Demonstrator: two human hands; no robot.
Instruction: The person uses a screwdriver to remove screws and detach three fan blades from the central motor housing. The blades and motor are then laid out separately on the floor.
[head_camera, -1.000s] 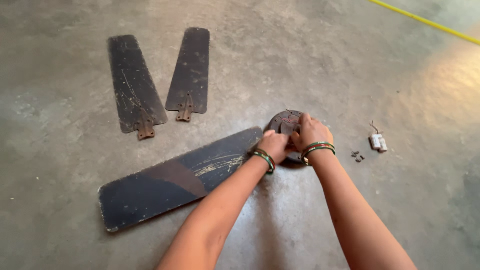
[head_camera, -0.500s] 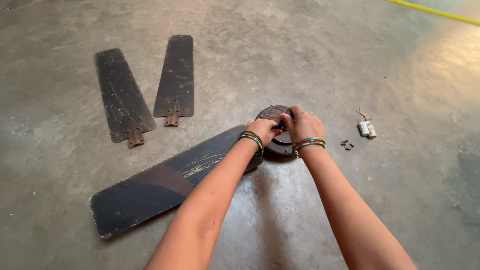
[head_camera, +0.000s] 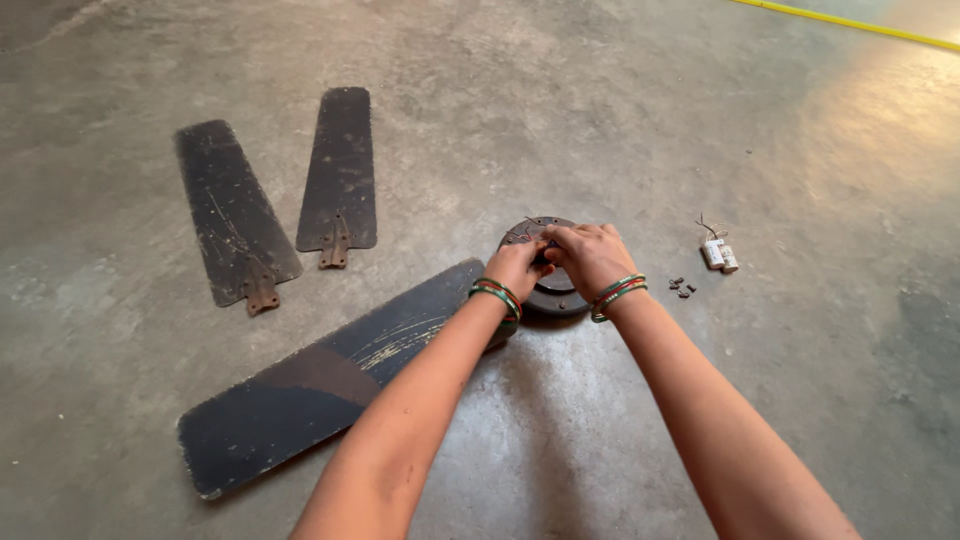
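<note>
Left hand (head_camera: 518, 266): resting on the near-left top of the round fan motor housing (head_camera: 556, 292), fingers curled; whether they are pinching anything cannot be told.
Right hand (head_camera: 588, 257): lying across the top of the same housing, fingers bent down toward its centre and meeting the left hand's fingertips; grip cannot be told.
Wrists: both wearing green and red bangles (head_camera: 616, 291).
Motor housing: sitting on the concrete floor (head_camera: 640, 120) directly under both hands; thin wires are showing on its far-left edge.
Attached blade (head_camera: 330, 375): extending from the housing toward the near left, beside the left forearm.
Loose blades (head_camera: 232, 212): two lying side by side on the floor, well apart to the far left of the hands.
Capacitor (head_camera: 718, 255): small white block with wires, lying to the right of the right hand.
Screws (head_camera: 681, 288): small dark pieces lying between the capacitor and the right wrist.
</note>
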